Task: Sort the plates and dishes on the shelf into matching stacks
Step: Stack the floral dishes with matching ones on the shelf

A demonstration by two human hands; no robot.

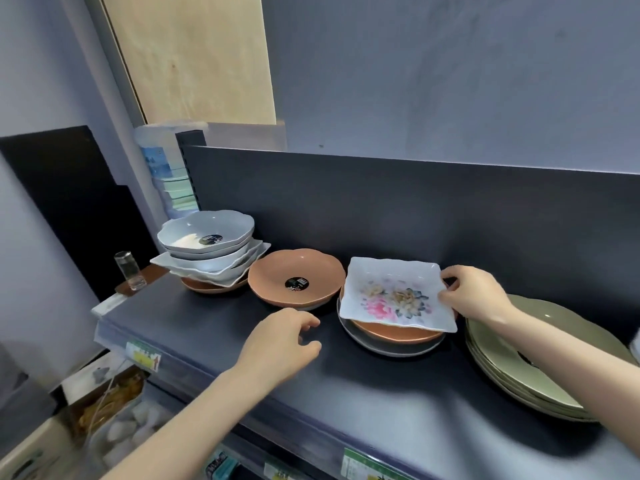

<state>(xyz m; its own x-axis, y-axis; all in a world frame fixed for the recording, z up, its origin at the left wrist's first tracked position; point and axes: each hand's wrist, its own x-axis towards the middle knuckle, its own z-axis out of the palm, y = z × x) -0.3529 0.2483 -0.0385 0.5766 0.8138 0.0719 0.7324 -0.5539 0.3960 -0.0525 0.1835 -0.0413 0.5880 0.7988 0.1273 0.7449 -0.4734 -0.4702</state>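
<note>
A dark shelf (381, 393) runs along a pale blue-grey wall (450, 81). From the left it carries a stack of white bowls (207, 247), a terracotta dish (296, 280) and olive plates (512, 358). The right hand (474, 294) pinches the right edge of the square floral dish (394, 294), which lies level atop a mixed pile (398, 339) with one side facing the back panel. The left hand (280, 341) hovers in front, loosely curled and holding nothing.

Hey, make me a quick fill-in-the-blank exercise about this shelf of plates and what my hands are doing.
1. The right hand grips the square plate printed with ___.
2. That plate lies on top of a terracotta dish, which rests on a plate coloured ___.
3. The left hand hovers over the shelf holding ___.
4. The stack of green plates stands at the shelf's ___ end.

Missing words: flowers; grey; nothing; right.
</note>
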